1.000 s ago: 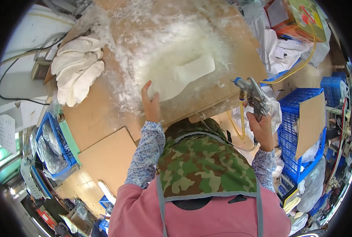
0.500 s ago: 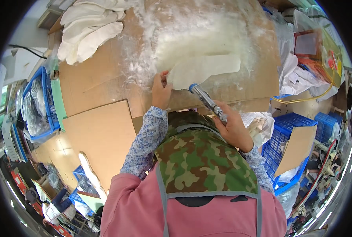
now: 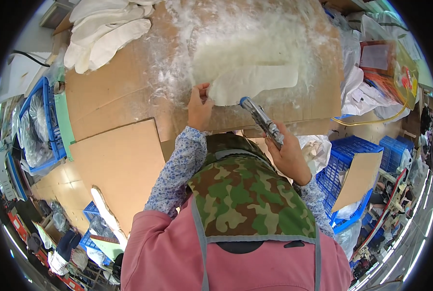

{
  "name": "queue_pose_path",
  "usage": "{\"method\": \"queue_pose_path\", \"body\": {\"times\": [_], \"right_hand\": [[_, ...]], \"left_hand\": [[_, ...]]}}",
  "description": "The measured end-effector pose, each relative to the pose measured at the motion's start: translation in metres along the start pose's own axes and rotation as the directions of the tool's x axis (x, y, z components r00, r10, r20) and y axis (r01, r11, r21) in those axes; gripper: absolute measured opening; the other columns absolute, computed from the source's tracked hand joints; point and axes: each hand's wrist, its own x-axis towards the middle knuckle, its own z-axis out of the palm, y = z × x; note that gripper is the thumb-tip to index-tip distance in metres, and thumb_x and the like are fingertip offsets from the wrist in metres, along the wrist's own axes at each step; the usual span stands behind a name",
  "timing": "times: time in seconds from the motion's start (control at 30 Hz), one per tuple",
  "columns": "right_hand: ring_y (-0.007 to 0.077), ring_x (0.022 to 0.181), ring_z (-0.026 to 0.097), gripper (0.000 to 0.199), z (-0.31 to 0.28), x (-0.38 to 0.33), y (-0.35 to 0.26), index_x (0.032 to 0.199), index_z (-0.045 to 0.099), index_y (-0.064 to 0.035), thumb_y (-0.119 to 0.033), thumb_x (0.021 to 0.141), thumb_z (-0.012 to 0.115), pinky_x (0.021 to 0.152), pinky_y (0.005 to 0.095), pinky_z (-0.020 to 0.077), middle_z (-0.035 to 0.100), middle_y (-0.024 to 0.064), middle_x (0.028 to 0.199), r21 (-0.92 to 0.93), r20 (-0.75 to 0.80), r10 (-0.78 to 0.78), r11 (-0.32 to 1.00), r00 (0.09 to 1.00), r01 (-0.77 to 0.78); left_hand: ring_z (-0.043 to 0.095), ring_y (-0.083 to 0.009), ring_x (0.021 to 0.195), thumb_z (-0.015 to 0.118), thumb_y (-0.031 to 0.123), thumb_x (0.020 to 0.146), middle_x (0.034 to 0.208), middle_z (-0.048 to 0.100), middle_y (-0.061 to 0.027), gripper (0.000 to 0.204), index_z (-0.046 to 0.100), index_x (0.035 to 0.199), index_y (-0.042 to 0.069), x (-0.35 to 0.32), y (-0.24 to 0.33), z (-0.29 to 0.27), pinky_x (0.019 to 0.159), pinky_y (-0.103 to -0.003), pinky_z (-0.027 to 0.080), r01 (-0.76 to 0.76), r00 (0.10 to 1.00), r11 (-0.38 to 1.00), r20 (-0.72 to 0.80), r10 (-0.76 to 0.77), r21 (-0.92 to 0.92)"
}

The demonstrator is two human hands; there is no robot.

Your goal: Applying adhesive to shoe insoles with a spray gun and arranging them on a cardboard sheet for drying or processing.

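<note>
A white, sole-shaped flat piece [image 3: 260, 80] lies on the fibre-covered cardboard in front of me. At its left end is my left hand [image 3: 200, 109], with fingers curled and a gap between thumb and fingertips; nothing shows in it. My right hand [image 3: 289, 154] is wrapped round a silver spray gun [image 3: 260, 119] with a blue tip. The tip sits close to the near edge of the white piece; whether it touches cannot be told. Part of the right fingers is hidden behind the tool.
Several similar white pieces [image 3: 110, 36] are piled at the far left. White strands cover the cardboard [image 3: 124, 92]. A blue crate [image 3: 56, 126] with plastic-wrapped things stands left, another blue crate [image 3: 352, 150] right. A yellow hose [image 3: 372, 121] runs along the right side.
The spray gun's blue tip has shifted slightly right and toward the far side, with my right hand following a little. My left hand stays by the piece's left end. The whole view has shifted slightly.
</note>
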Motion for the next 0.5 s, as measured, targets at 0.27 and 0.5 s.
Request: {"method": "queue_pose_path", "body": {"times": [0.27,0.5], "right_hand": [[0.0427,0.081,0.058,0.031,-0.014,0.001,0.006,0.114,0.046,0.0005,-0.009,0.087,0.057,0.068,0.0428,0.0449,0.061,0.0241,0.089,0.005,-0.066,0.091,0.996,0.994,-0.09],[0.0401,0.073,0.06,0.028,-0.022,0.0,0.023,0.113,0.047,0.0013,-0.005,0.087,0.055,0.063,0.0397,0.0456,0.061,0.0225,0.081,0.047,-0.159,0.076,0.997,0.984,-0.069]], "left_hand": [[0.053,-0.0128,0.088,0.052,-0.008,0.075,0.101,0.055,-0.0066,0.043,0.049,0.118,-0.001,-0.003,0.011,-0.001,0.079,-0.024,0.045,0.044,0.999,0.997,0.023,-0.042,-0.065],[0.053,-0.0147,0.094,0.051,-0.006,0.075,0.103,0.054,-0.0071,0.041,0.049,0.116,-0.001,-0.002,0.006,-0.002,0.081,-0.026,0.045,0.069,0.998,0.976,0.018,-0.067,-0.207]]}}
